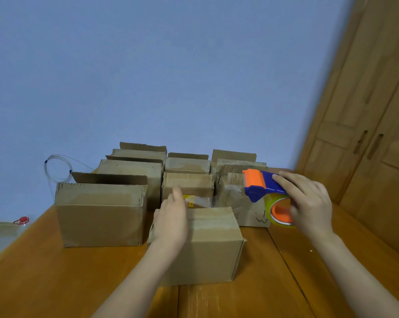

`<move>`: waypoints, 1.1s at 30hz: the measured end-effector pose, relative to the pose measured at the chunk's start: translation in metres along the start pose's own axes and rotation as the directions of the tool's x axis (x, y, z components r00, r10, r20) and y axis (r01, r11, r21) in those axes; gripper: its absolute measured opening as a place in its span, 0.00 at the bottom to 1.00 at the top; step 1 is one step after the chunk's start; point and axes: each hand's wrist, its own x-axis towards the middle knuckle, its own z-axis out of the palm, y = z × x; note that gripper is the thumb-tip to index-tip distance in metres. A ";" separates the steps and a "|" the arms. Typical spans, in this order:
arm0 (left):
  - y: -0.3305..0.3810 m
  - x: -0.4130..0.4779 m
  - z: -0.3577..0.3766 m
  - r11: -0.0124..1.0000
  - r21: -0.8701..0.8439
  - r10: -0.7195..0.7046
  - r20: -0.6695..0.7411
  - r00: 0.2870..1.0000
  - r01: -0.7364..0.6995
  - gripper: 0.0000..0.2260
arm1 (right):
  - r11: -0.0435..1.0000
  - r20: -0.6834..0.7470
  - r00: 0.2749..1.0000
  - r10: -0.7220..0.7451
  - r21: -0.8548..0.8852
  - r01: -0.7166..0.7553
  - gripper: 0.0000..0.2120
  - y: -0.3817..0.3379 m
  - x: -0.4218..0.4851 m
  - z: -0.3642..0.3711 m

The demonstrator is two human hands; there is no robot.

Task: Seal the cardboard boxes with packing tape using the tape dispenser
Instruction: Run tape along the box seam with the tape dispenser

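Blue-and-orange tape dispenser (260, 185), yellow-green tape roll (270, 206), plain brown cardboard boxes (100, 214), orange-brown table (56, 283), blue wall (171, 76).

Room in a home, used here for small-scale packing. A plain blue painted wall (148, 76) meets tall panelled wooden cupboard doors (377, 111) with recessed handles at right. A varnished wooden table (56, 283) bears rows of cardboard boxes (100, 214). A coil of thin wire (56, 168) hangs against the wall.

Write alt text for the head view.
A left hand rests on a closed cardboard box while the right hand grips a blue-and-orange tape dispenser to its right. More boxes, some with flaps up, stand behind on a wooden table.
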 end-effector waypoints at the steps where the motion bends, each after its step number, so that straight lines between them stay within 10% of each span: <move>1: -0.002 0.000 0.000 0.999 -0.050 0.009 -0.003 1.000 -0.009 0.21 | 1.000 -0.003 1.000 0.007 0.006 -0.007 0.35 -0.001 -0.001 0.000; 13: -0.025 0.012 -0.010 0.948 -0.292 0.180 0.173 0.968 -0.124 0.23 | 0.999 -0.023 0.999 0.038 0.013 -0.037 0.33 -0.004 -0.006 -0.004; 21: -0.035 0.012 -0.011 0.891 -0.447 0.093 0.005 0.996 -0.081 0.06 | 0.999 -0.033 0.998 0.048 -0.006 -0.048 0.29 -0.005 -0.020 -0.013; 33: -0.031 0.004 -0.013 0.931 -0.342 0.132 -0.019 0.991 -0.130 0.10 | 0.997 0.152 0.988 0.037 -0.071 -0.026 0.40 0.001 -0.063 -0.014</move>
